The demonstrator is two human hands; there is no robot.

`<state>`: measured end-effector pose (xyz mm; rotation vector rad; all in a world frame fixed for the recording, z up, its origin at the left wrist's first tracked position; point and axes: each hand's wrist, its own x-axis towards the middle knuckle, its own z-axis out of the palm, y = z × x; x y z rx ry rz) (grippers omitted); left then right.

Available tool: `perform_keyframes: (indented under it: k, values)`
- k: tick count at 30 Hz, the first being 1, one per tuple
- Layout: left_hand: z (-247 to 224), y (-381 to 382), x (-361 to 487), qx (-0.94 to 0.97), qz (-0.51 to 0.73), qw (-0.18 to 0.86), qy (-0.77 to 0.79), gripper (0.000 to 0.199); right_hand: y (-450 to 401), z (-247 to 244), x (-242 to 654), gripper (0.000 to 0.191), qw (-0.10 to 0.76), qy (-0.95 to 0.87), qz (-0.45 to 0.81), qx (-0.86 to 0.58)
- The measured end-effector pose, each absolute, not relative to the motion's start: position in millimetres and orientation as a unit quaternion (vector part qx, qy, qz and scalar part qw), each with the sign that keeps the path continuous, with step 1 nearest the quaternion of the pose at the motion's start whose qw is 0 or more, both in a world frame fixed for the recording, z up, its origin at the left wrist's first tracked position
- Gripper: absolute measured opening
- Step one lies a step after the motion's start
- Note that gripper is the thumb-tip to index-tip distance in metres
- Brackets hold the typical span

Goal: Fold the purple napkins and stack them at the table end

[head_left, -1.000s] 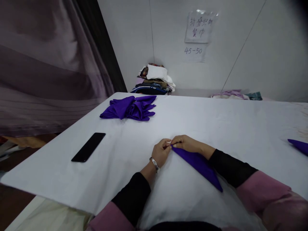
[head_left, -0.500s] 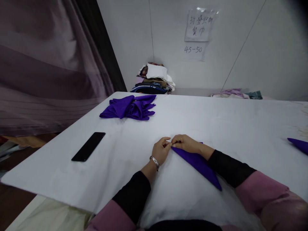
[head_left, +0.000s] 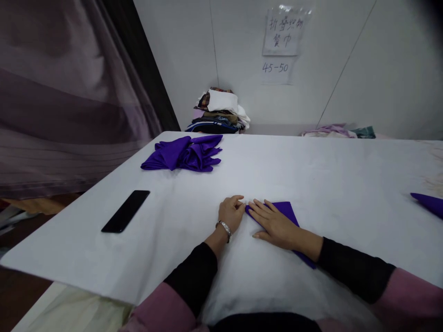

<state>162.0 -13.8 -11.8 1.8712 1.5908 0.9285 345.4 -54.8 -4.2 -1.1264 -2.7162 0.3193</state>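
Observation:
A purple cloth napkin [head_left: 286,210], folded to a triangle-like shape, lies on the white table in front of me. My left hand [head_left: 230,214], with a silver bracelet at its wrist, pinches the napkin's left corner between thumb and fingertips. Flat across the napkin's middle rests my right hand [head_left: 273,225], its fingers stretched out and the thumb on the table side. Part of the napkin is hidden under that hand and forearm; its lower tip shows below the wrist.
A heap of purple napkins [head_left: 183,154] lies at the table's back left. Nearer sits a black phone [head_left: 126,211]. Another purple folded cloth [head_left: 429,204] is at the right edge. Stacked clothes [head_left: 219,110] stand behind the white table [head_left: 328,170], below paper signs [head_left: 282,32] on the wall.
My right hand has let go of its pinch at the left corner, and now lies flat over the napkin, further right and lower. The left hand stays at the corner.

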Motion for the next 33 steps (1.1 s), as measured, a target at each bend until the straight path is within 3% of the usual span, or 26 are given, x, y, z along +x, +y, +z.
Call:
perform_keyframes:
  k: [28, 33]
  values:
    - [-11, 11, 143, 0.699, 0.345, 0.166, 0.605, 0.018, -55, -3, 347, 0.073, 0.083, -0.911, 0.15, -0.374]
    - [1, -19, 149, 0.804, 0.333, 0.138, 0.473, 0.022, -55, -2, 347, 0.074, 0.089, -0.91, 0.152, -0.375]
